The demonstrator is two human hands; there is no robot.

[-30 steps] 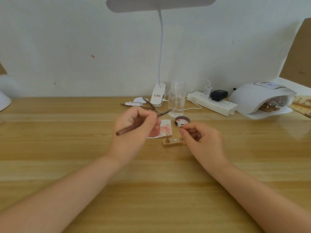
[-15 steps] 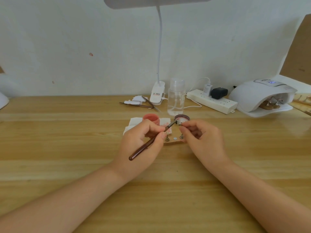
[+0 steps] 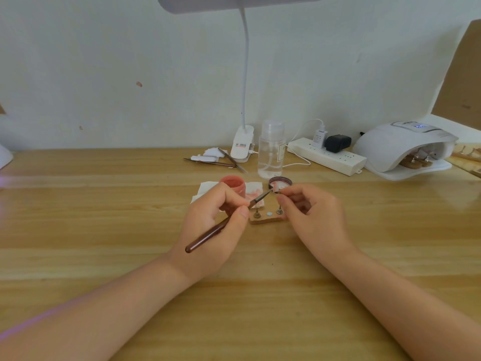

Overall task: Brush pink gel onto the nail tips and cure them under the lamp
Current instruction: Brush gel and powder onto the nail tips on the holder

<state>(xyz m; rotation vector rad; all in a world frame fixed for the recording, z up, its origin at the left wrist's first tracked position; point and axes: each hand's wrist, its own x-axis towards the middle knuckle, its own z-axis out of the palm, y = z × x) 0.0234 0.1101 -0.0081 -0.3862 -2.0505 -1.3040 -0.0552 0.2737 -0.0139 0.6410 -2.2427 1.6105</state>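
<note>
- Left hand (image 3: pixel 208 230) grips the dark-brown wooden-handled gel brush (image 3: pixel 223 225) pen-style, for control.
- Right hand (image 3: pixel 312 217) pinches the small pink nail tip (image 3: pixel 278 190) w/ fingertips, raised so bristles reach it.

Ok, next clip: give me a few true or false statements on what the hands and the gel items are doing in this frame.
1. The left hand holds the brush. True.
2. The brush tip points at the nail tip pinched in the right hand. True.
3. The pink gel jar stands to the right of the lid. False: it stands to the lid's left, on the tissue.
4. The curing lamp is empty. False: wooden holders sit inside it.
5. The clear bottle lies on its side. False: it stands upright.
</note>
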